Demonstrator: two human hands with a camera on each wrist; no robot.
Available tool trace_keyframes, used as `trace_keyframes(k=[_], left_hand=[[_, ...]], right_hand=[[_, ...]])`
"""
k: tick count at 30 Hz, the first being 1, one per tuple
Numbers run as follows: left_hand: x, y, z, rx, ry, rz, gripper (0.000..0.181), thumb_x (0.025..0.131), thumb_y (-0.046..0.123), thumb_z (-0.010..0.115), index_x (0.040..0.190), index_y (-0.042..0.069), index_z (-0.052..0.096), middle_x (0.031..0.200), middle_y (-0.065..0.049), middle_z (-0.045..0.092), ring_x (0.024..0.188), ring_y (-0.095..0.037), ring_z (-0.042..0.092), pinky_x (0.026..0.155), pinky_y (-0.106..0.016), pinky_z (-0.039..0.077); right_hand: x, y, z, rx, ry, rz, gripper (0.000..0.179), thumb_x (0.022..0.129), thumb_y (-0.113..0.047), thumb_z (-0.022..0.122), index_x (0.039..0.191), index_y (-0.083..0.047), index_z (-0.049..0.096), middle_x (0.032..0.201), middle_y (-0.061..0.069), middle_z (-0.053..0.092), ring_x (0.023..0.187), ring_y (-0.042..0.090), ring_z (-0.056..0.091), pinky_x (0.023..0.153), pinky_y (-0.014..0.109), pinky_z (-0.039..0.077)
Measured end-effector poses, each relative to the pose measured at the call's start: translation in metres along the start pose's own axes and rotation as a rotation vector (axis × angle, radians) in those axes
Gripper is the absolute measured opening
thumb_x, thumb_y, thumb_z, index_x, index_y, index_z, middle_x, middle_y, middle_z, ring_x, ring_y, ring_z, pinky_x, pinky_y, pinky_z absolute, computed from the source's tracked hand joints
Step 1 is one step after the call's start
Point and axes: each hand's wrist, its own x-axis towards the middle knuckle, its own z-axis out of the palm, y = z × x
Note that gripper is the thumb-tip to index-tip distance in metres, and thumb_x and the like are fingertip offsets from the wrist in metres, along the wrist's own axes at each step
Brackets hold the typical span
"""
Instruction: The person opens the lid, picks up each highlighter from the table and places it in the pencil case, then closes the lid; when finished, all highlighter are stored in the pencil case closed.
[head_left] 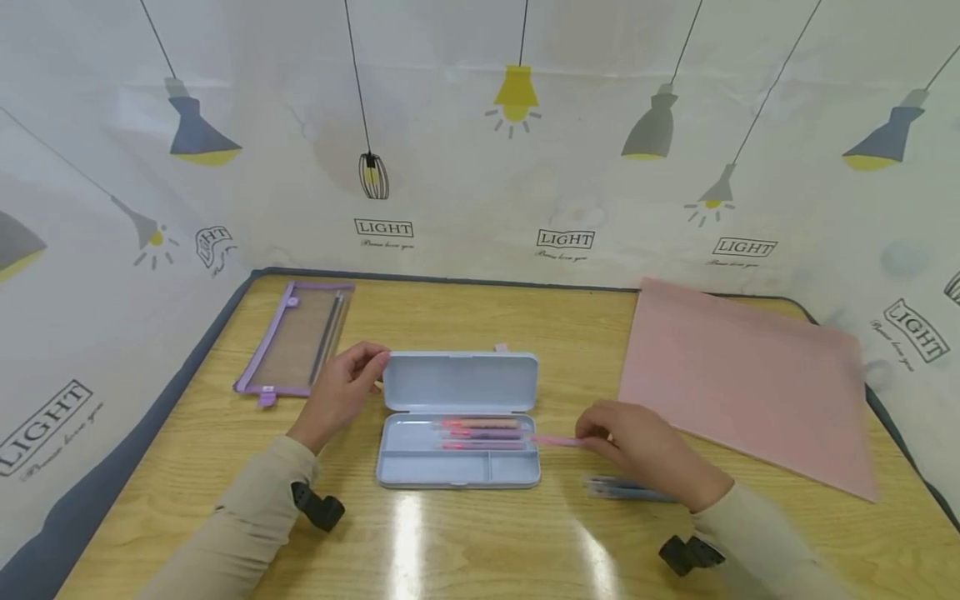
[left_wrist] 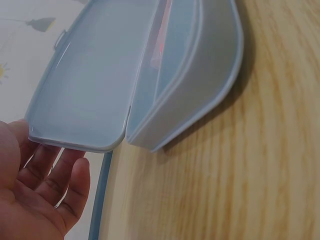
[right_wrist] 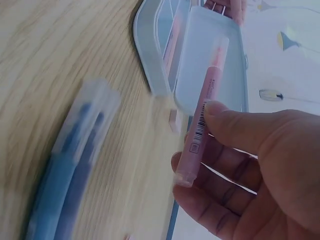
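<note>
A pale blue pencil case [head_left: 435,469] lies with its lid [head_left: 461,382] raised at the middle of the table. At the lid's upper left corner, my left hand [head_left: 341,392] grips the edge, thumb on the inner side and fingers behind. Several highlighters [head_left: 487,434] with clear caps lie in the case's long back compartment. My right hand [head_left: 645,442] pinches a pink highlighter [right_wrist: 202,117] between thumb and fingers, its clear cap end pointing at the case's right side. Under that hand, blue markers [right_wrist: 55,200] lie on the table.
A purple-edged mesh pouch [head_left: 296,333] with dark, slim pens inside lies at the back left. On the right is a large pink sheet [head_left: 738,383]. A small pink block [right_wrist: 174,121] sits behind the case. A printed curtain [head_left: 465,200] surrounds the table.
</note>
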Motion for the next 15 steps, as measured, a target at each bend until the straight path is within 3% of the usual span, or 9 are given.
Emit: trace_keyframes(k=[15], left_hand=[[-0.001,0.001,0.001,-0.009,0.010,0.004,0.035,0.104,0.033,0.051,0.118,0.003,0.062,0.106,-0.015,0.068,0.091,-0.020,0.062,0.078,-0.039,0.059]], right_hand=[[0.058,-0.035,0.032,-0.093,0.008,-0.108,0.006,0.092,-0.020,0.071,0.088,-0.016,0.068,0.083,-0.008,0.062,0.072,0.004,0.054,0.067,0.024,0.051]])
